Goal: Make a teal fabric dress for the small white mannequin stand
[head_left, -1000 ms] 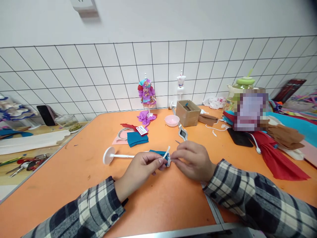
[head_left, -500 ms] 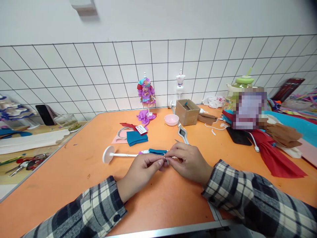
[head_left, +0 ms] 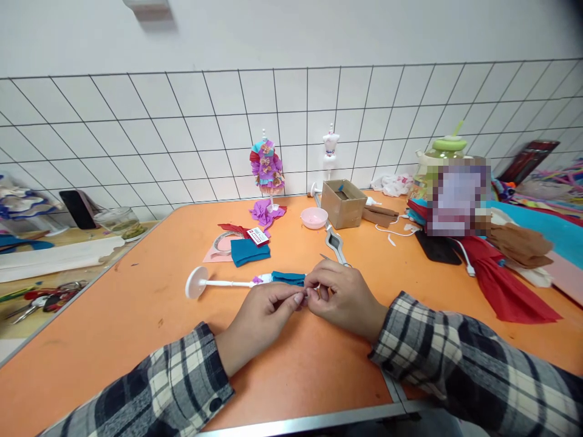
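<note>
A small white mannequin stand point(head_left: 197, 283) lies on its side on the orange table point(head_left: 136, 315), its top wrapped in teal fabric point(head_left: 288, 278). My left hand point(head_left: 262, 315) and my right hand point(head_left: 339, 297) meet fingertip to fingertip just in front of that wrapped top. Both hands are pinched shut on something small that their fingers hide. A folded teal cloth point(head_left: 248, 251) with a red-and-white card point(head_left: 257, 236) lies behind them.
A dressed mannequin point(head_left: 266, 170) and a bare white one point(head_left: 331, 149) stand by the wire grid wall. A cardboard box point(head_left: 342, 203), pink bowl point(head_left: 314, 217), metal tool point(head_left: 337, 247), red fabric point(head_left: 505, 285) and scissors point(head_left: 31, 303) lie around.
A white strip that stuck up between my fingers a second ago is gone from sight. Both hands have closed tighter together and moved slightly away from me.
</note>
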Motion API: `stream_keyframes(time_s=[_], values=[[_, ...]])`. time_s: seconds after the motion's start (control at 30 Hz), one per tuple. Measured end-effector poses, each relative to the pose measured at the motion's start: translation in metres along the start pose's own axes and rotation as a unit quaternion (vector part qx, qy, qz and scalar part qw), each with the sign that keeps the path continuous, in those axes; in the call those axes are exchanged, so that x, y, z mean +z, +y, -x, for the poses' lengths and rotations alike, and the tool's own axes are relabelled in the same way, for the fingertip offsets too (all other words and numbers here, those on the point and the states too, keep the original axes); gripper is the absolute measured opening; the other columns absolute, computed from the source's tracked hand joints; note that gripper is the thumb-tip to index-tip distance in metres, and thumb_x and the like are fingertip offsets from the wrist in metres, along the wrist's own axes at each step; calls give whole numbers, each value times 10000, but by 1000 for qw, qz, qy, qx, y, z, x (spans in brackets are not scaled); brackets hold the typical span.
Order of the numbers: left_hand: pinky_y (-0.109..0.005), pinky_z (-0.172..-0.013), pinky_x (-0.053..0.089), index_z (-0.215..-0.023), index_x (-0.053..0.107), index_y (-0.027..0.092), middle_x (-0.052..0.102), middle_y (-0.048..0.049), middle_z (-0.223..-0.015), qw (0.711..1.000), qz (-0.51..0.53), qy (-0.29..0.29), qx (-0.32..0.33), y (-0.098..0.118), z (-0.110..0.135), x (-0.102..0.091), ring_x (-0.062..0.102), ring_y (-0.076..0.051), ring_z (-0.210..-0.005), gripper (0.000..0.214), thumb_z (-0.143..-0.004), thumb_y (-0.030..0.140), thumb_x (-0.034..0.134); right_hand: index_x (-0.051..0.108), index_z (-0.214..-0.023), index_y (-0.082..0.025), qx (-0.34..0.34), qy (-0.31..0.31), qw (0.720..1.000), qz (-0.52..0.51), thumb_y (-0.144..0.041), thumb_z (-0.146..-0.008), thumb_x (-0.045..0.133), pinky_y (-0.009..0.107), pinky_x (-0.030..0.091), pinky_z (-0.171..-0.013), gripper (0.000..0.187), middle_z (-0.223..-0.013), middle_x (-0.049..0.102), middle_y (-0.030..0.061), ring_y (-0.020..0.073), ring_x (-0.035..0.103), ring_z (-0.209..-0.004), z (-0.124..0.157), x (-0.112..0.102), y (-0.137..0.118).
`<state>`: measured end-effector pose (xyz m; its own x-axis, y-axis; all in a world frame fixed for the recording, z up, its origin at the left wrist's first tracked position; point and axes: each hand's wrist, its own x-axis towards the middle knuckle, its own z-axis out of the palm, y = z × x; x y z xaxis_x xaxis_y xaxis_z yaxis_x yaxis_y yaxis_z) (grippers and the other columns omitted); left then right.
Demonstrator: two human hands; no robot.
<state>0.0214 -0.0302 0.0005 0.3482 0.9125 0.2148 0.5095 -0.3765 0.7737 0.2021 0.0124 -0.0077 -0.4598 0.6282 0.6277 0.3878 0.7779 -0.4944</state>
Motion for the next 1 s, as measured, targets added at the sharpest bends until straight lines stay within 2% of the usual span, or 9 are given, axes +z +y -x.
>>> stream_keyframes(time_s=[0.13,0.3,0.5,0.67,0.8,0.9,1.0], values=[[-227,-670,437,-754,683,158,703,-28,-755,1000,19,16,-2,-2,-1,-1,612,-153,-705,273,-904,278,489,669,-696,-185,55,-9,996,-74,-91,-733,576,213,395,-563,137,-665,607,-7,99,522,-596,-3,0,0],[-232,-662,460,-787,716,158,722,-40,-756,997,50,52,-15,-4,-3,-4,629,-158,-703,213,-862,267,549,723,-802,-204,105,-39,982,-153,-188,-801,611,223,424,-583,113,-718,642,11,109,547,-628,-3,2,3],[-235,-623,447,-788,722,169,713,-36,-731,998,-9,57,-11,-7,-1,-4,622,-153,-671,213,-863,269,549,720,-752,-185,162,-58,968,-181,-205,-736,660,201,404,-531,65,-722,631,6,79,510,-556,-3,2,2],[-227,-573,396,-773,712,178,670,-14,-662,994,-99,45,27,-7,0,-4,566,-127,-593,207,-869,224,534,654,-721,-157,230,-95,941,-229,-206,-697,633,180,351,-460,59,-668,587,-18,55,452,-480,-3,4,3],[-230,-584,385,-781,701,185,659,-5,-663,992,-111,30,47,-5,2,-5,553,-121,-596,200,-874,205,525,590,-709,-164,254,-133,918,-276,-201,-685,593,165,312,-439,44,-558,499,-58,55,428,-462,-3,5,2],[-232,-577,385,-806,684,181,635,-6,-669,993,-93,58,41,-2,2,-6,537,-125,-602,161,-866,237,544,557,-716,-172,286,-146,893,-317,-215,-690,561,160,319,-439,50,-514,494,-69,61,452,-452,-3,4,0],[-229,-556,382,-865,668,175,577,1,-671,992,-81,91,34,0,0,-6,507,-130,-607,145,-804,303,638,562,-741,-173,313,-145,876,-337,-257,-715,546,160,307,-410,89,-482,516,-67,60,436,-411,-4,2,-2]])
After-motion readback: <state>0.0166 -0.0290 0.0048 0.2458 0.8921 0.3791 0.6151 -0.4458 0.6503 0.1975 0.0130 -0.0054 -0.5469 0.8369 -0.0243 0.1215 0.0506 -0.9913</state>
